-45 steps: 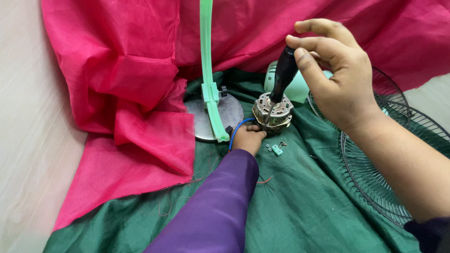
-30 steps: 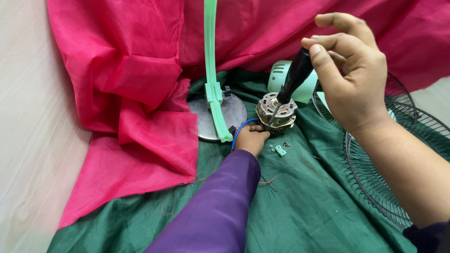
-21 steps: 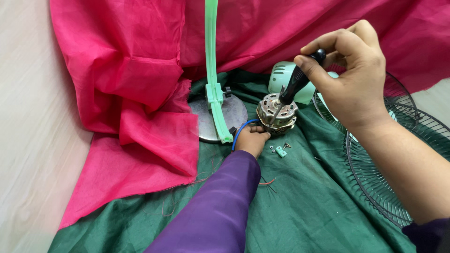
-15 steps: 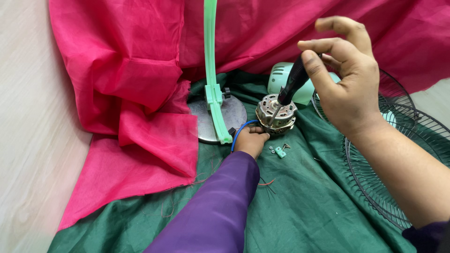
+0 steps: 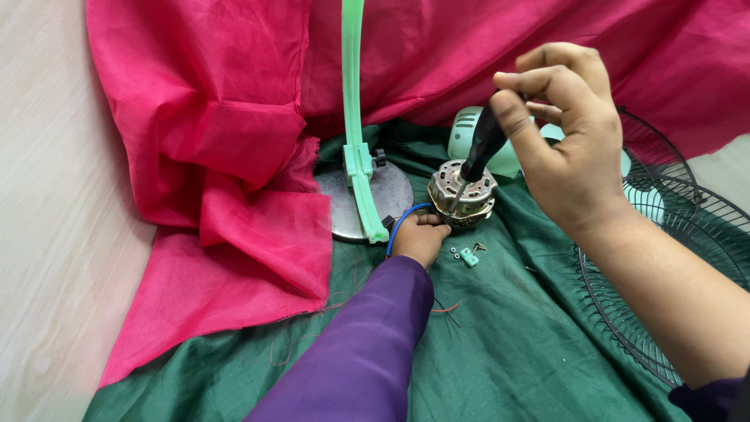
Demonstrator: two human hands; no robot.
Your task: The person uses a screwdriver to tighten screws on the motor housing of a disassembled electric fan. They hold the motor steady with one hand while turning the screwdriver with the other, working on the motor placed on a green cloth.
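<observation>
A small metal fan motor [image 5: 462, 191] stands on the green cloth [image 5: 500, 352]. My left hand [image 5: 419, 237], in a purple sleeve, grips the motor's lower near side, by a blue wire [image 5: 400, 224]. My right hand [image 5: 564, 139] is closed around the black handle of a screwdriver [image 5: 478, 148], whose tip points down onto the top of the motor. A few small screws and a green plastic piece [image 5: 468, 254] lie just right of my left hand.
A round metal base [image 5: 336, 205] with a mint-green stand [image 5: 354, 125] sits left of the motor. A mint-green fan housing [image 5: 469, 129] lies behind it. A black wire fan guard [image 5: 664, 258] lies at the right. Pink cloth [image 5: 203, 156] drapes behind and left.
My right hand has shifted its fingers on the screwdriver handle, turning it while the tip stays on the motor. My left hand has stayed at the motor.
</observation>
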